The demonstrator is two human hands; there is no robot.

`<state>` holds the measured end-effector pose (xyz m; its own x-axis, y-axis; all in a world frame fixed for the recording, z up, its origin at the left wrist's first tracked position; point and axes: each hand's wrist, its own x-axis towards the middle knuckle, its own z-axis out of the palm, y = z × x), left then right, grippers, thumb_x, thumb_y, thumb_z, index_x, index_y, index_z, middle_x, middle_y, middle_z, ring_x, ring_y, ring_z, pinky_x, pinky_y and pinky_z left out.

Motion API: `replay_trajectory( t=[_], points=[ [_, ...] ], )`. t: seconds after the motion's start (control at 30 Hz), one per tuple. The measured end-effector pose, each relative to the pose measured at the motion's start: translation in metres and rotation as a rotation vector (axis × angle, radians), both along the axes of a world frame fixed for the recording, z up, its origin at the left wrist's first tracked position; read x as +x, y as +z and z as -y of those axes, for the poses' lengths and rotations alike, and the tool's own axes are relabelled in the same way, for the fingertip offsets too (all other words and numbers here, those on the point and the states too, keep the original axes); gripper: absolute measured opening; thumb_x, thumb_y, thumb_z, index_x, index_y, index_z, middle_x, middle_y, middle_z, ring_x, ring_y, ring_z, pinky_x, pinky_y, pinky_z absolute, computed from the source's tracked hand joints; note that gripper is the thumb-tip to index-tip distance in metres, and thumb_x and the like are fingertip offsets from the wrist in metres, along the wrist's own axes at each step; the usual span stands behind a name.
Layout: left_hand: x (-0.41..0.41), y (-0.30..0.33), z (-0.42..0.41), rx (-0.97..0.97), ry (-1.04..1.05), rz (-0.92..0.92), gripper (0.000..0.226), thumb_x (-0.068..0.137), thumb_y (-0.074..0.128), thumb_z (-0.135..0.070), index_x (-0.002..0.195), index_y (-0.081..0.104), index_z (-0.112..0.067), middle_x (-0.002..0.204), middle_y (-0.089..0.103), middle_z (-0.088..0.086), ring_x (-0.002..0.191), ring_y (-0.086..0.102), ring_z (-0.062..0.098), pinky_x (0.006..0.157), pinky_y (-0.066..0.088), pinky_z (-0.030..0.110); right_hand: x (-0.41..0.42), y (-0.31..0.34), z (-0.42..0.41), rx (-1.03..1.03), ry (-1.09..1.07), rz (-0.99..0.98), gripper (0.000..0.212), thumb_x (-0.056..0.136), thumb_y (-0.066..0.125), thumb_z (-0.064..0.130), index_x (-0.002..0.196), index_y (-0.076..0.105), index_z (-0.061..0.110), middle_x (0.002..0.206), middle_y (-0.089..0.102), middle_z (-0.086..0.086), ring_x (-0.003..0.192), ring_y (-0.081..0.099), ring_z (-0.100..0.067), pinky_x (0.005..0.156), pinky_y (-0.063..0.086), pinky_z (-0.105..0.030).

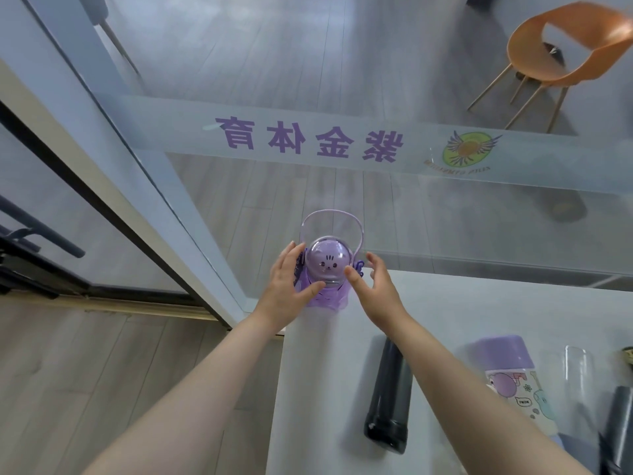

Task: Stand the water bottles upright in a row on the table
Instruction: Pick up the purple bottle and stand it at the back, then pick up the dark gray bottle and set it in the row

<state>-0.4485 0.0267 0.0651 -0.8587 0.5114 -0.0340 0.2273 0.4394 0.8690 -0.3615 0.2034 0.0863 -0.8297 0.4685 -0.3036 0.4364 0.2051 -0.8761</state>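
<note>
A glass wall (342, 80) with purple lettering (308, 138) and a round logo (469, 152) runs behind a pale grey bench (329, 389), and through the glass an orange chair (561, 49) stands on grey plank flooring. To the left a dark-framed glass door (68, 200) meets a wood-look floor (85, 371).

At the far left corner of the bench, close to the glass, a purple cat bottle (327, 269) stands upright, its thin loop handle (330, 217) arching over a domed lid with a cat face. The left hand (291, 286) is cupped against the bottle's left side, fingers spread and touching it, the thumb lying across the lower front. The right hand (376, 286) is spread beside the bottle's right side, the thumb tip at the lid's edge while the other fingers curl apart from it; whether the thumb actually touches cannot be told.

Nearer the camera, between the forearms' line and the right edge, a dark grey bottle (388, 402) lies on its side, lengthwise toward the viewer. Right of it, partly under the right forearm, a bottle with a purple cap (503, 354) and cartoon pictures lies tilted on the bench. Further right are a clear glass tumbler (579, 368) and another dark bottle (620, 433) cut off by the frame edge
</note>
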Motion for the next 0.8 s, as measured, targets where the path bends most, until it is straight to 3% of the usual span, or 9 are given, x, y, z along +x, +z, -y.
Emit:
replay_trajectory(
  t=[0.2,0.3,0.4,0.53,0.67,0.8],
  points=[
    [0.033,-0.010,0.012,-0.038,0.099,-0.118,0.065,0.084,0.070,-0.029,0.140,0.039,-0.018,0.144,0.035,0.001,0.134,0.033,0.017,0.113,0.030,0.032,0.065,-0.004,-0.007,0.093,0.004,-0.019,0.055,0.094,0.057,0.031,0.143,0.033,0.022,0.149,0.036,0.005,0.129,0.038,-0.011,0.106,0.038,-0.033],
    [0.059,-0.017,0.016,-0.066,0.083,-0.084,0.058,0.085,0.068,-0.021,0.136,0.042,-0.016,0.136,0.041,0.003,0.130,0.037,0.022,0.112,0.030,0.034,0.105,-0.011,-0.008,0.151,-0.005,0.023,0.050,0.094,0.056,0.022,0.139,0.037,0.025,0.144,0.039,0.007,0.132,0.039,-0.014,0.108,0.037,-0.035],
    [0.088,-0.029,0.018,-0.087,0.026,-0.002,0.053,0.087,0.065,-0.021,0.135,0.043,-0.016,0.130,0.044,-0.001,0.123,0.042,0.020,0.110,0.033,0.034,0.142,-0.018,-0.004,0.226,0.021,0.062,0.049,0.092,0.057,0.015,0.137,0.040,0.024,0.135,0.042,0.008,0.125,0.042,-0.011,0.111,0.035,-0.035],
    [0.130,-0.041,0.015,-0.118,-0.085,0.245,0.044,0.093,0.058,-0.023,0.134,0.044,-0.024,0.131,0.045,-0.008,0.120,0.046,0.009,0.104,0.037,0.025,0.186,-0.033,0.007,0.220,0.004,0.102,0.051,0.090,0.057,0.012,0.136,0.040,0.027,0.133,0.039,0.013,0.126,0.041,-0.010,0.111,0.035,-0.037],
    [0.171,-0.048,0.010,-0.174,-0.187,0.384,0.041,0.095,0.054,-0.024,0.135,0.043,-0.026,0.134,0.045,-0.011,0.121,0.047,0.006,0.104,0.040,0.024,0.220,-0.047,0.018,0.098,-0.001,0.179,0.054,0.090,0.055,0.017,0.132,0.032,0.042,0.136,0.036,0.011,0.126,0.041,-0.011,0.109,0.038,-0.035],
    [0.202,-0.050,0.001,-0.176,-0.206,0.525,0.046,0.094,0.056,-0.026,0.137,0.041,-0.027,0.134,0.045,-0.013,0.123,0.046,0.007,0.096,0.038,0.019,0.241,-0.055,0.024,-0.045,0.024,0.237,0.057,0.091,0.059,0.025,0.135,0.029,0.045,0.136,0.038,0.012,0.112,0.056,-0.012,0.096,0.047,-0.031]
  ],
)
